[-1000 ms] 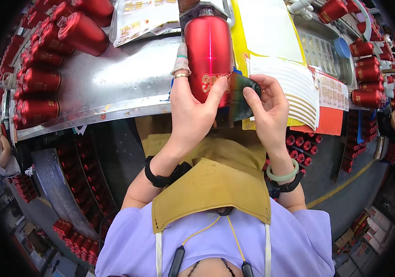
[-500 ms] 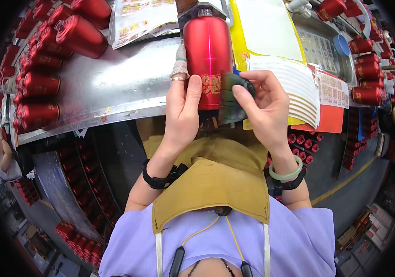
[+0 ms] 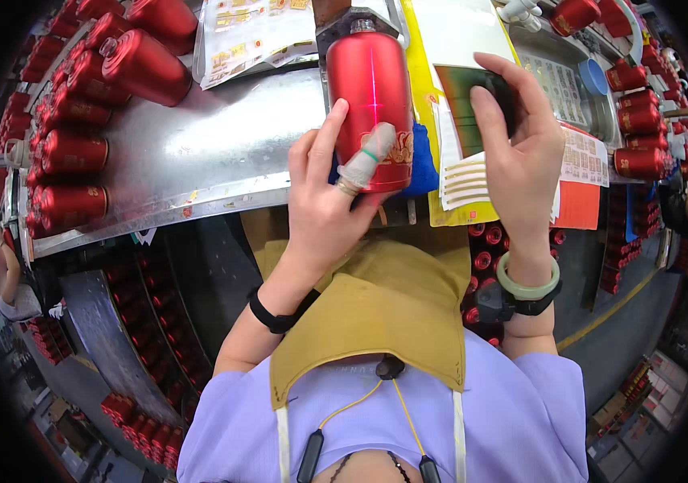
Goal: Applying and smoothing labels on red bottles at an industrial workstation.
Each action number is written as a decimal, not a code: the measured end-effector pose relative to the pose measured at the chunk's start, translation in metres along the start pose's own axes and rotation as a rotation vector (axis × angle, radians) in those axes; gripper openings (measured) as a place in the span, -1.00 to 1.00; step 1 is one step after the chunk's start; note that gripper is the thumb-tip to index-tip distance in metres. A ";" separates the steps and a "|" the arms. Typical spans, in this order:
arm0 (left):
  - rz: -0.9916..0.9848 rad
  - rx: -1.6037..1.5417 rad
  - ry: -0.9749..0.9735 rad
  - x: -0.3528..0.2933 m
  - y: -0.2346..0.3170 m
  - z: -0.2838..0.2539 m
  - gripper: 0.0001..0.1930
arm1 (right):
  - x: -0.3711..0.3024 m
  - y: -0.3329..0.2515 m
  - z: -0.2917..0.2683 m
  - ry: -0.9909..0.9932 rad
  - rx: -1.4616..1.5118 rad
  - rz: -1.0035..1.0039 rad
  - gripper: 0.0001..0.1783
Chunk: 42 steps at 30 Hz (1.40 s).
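A glossy red bottle (image 3: 366, 84) lies with its neck pointing away from me, on a dark rest at the bench's edge. My left hand (image 3: 329, 189) grips its near end from the left. The index finger, wrapped in white with a green band, lies across the gold raised-looking emblem (image 3: 403, 146) and hides part of it. To the right of the bottle, my right hand (image 3: 525, 133) pinches a flat dark green sheet-like piece (image 3: 466, 105) between thumb and fingers, above white sheets. A blue cloth (image 3: 423, 165) shows beside the bottle's lower right.
White strip-edged sheets (image 3: 463, 181) lie on a yellow folder (image 3: 473, 215) at right. Beyond them are a sticker sheet (image 3: 584, 157) and a blue cup (image 3: 593, 77). Several red bottles (image 3: 147, 68) crowd the left of the metal bench (image 3: 223, 137). Sticker sheets (image 3: 255, 36) lie behind.
My right hand has carried the dark green piece off the bottle to the right. My left hand has shifted its grip, its wrapped finger now over the emblem, and the bottle has turned slightly.
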<state>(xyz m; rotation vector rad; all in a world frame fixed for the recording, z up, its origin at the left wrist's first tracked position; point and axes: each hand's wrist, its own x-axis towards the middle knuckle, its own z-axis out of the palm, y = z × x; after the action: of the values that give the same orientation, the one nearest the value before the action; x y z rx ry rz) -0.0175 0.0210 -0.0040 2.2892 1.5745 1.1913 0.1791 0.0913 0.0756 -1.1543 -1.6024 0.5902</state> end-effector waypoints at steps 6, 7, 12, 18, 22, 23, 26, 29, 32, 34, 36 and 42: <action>-0.069 -0.135 0.171 -0.014 -0.004 0.012 -0.26 | -0.010 0.008 -0.011 -0.032 -0.075 0.010 -0.66; -0.077 -0.048 0.148 -0.012 0.003 0.012 -0.30 | -0.011 0.008 -0.010 -0.035 -0.065 0.024 -0.66; 0.001 -0.005 0.193 -0.013 0.001 0.017 -0.34 | -0.008 0.003 0.005 -0.099 -0.179 -0.235 -0.69; -0.335 -0.382 0.233 -0.025 0.000 0.021 -0.16 | -0.031 -0.014 0.026 -0.473 -0.268 -0.633 -0.71; -0.296 -0.311 0.333 -0.009 0.010 0.015 0.12 | 0.016 0.000 0.044 -0.284 -0.407 -0.699 -0.71; -0.289 -0.316 0.334 -0.008 0.009 0.015 0.12 | 0.029 0.002 0.041 -0.233 -0.482 -0.769 -0.72; -0.321 -0.323 0.253 -0.009 0.005 0.011 0.06 | 0.012 0.003 0.034 -0.335 -0.474 -0.876 -0.75; -0.362 -0.340 0.236 -0.012 0.002 0.010 -0.15 | -0.024 -0.005 0.031 -0.567 -0.250 -0.731 -0.77; -0.223 -0.167 0.257 -0.014 -0.005 0.006 0.01 | 0.021 0.017 0.036 -0.239 -0.282 -0.668 -0.83; -0.203 -0.158 0.238 -0.014 -0.009 0.009 0.02 | 0.027 0.024 0.026 -0.189 -0.439 -0.745 -0.83; -0.232 -0.190 0.206 -0.016 -0.009 0.010 0.04 | -0.007 0.022 0.034 -0.276 -0.283 -0.805 -0.83; -0.244 -0.141 0.176 -0.008 -0.001 0.004 0.11 | 0.041 0.029 0.039 -0.168 -0.263 -0.632 -0.79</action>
<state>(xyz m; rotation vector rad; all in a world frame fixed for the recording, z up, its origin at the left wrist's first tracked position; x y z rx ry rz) -0.0169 0.0163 -0.0118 1.8878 1.7071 1.4176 0.1538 0.1468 0.0560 -0.7202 -2.1048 0.0617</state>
